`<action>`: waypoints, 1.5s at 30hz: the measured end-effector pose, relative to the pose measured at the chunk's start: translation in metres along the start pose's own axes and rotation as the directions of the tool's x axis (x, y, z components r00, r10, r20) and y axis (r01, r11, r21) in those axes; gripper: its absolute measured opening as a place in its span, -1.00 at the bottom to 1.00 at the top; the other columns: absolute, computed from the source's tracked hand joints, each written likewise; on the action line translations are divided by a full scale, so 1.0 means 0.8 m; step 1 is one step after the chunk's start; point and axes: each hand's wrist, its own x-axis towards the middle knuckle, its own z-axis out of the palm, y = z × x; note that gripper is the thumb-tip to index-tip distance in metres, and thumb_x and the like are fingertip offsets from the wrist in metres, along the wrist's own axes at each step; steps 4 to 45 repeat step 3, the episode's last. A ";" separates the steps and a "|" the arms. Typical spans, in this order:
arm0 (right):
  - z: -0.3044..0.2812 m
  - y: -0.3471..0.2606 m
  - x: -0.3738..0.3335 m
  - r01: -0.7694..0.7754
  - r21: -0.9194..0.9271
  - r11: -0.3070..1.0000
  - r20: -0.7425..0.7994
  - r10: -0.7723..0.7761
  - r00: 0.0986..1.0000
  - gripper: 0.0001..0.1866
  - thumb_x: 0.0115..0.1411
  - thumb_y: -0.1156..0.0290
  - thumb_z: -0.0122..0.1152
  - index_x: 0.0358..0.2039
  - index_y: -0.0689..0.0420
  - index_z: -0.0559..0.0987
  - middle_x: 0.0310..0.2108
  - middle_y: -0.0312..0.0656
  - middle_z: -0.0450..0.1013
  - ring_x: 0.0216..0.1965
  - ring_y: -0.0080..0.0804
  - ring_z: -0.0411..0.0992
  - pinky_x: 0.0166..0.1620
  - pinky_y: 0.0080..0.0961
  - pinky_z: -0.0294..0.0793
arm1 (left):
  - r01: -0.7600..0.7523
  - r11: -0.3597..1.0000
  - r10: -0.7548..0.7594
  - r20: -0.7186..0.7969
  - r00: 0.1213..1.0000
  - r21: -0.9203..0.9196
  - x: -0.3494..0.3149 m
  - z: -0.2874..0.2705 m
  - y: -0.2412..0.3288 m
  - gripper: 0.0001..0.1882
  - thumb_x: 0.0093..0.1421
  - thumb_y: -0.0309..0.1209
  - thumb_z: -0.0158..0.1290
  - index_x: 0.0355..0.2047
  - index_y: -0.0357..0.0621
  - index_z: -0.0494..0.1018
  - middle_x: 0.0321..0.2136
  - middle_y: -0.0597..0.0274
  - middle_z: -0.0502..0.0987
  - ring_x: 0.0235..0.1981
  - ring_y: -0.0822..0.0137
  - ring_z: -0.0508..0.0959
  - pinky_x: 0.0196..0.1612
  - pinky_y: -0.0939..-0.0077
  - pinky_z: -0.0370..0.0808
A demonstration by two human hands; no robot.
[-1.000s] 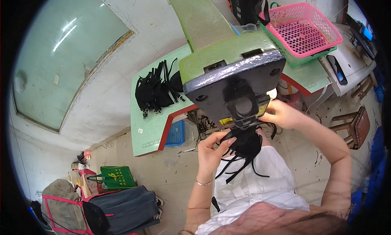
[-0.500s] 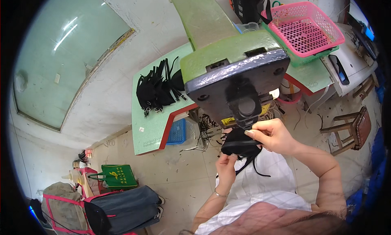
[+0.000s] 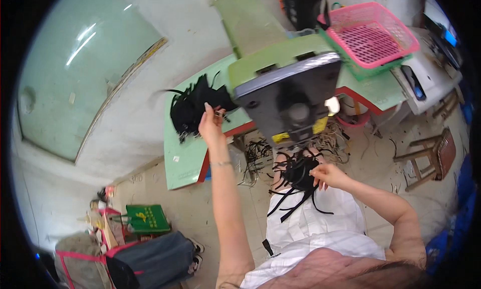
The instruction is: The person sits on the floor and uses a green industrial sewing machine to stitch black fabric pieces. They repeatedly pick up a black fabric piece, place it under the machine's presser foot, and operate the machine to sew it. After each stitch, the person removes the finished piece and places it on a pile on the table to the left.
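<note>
My left hand (image 3: 212,124) reaches over a pile of black fabric pieces (image 3: 188,111) with straps and small metal buckles on the green table. Its fingers are apart at the pile's right side and do not seem to grip anything. My right hand (image 3: 328,176) is closed in a pinch at the edge of a black strapped fabric piece (image 3: 299,174) at my lap. Several loose black straps spread out from there over my white garment. Just beyond stands the green machine head (image 3: 295,106) with its black underside; the working point beneath is hard to make out.
A pink basket (image 3: 371,38) rests on a green one at the far right, with a phone (image 3: 413,82) beside it. A wooden stool (image 3: 431,158) stands at the right. Bags, including a green one (image 3: 148,218), are at the lower left. Cord scraps (image 3: 258,153) lie under the table.
My left hand has left the black piece under the machine and moved up and left to the pile, which has changed shape. My right hand has lowered slightly; more straps show at my lap.
</note>
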 end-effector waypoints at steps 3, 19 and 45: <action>-0.006 0.093 0.007 -0.290 0.118 0.950 -0.036 0.296 0.954 -0.56 0.20 0.02 0.00 -0.26 0.20 0.50 -0.52 -0.17 0.51 -0.64 -0.47 0.47 -0.63 -0.56 0.45 | -0.096 0.742 0.354 -0.266 0.897 0.663 0.005 0.074 -0.040 -0.57 0.10 -0.24 0.08 -0.11 -0.29 0.40 -0.16 0.03 0.46 -0.10 0.20 0.41 -0.21 0.40 0.36; -0.006 0.093 0.007 -0.290 0.118 0.950 -0.036 0.296 0.954 -0.56 0.20 0.02 0.00 -0.26 0.20 0.50 -0.52 -0.17 0.51 -0.64 -0.47 0.47 -0.63 -0.56 0.45 | -0.096 0.742 0.354 -0.266 0.897 0.663 0.005 0.074 -0.040 -0.57 0.10 -0.24 0.08 -0.11 -0.29 0.40 -0.16 0.03 0.46 -0.10 0.20 0.41 -0.21 0.40 0.36; -0.006 0.093 0.007 -0.290 0.118 0.950 -0.036 0.296 0.954 -0.56 0.20 0.02 0.00 -0.26 0.20 0.50 -0.52 -0.17 0.51 -0.64 -0.47 0.47 -0.63 -0.56 0.45 | -0.096 0.742 0.354 -0.266 0.897 0.663 0.005 0.074 -0.040 -0.57 0.10 -0.24 0.08 -0.11 -0.29 0.40 -0.16 0.03 0.46 -0.10 0.20 0.41 -0.21 0.40 0.36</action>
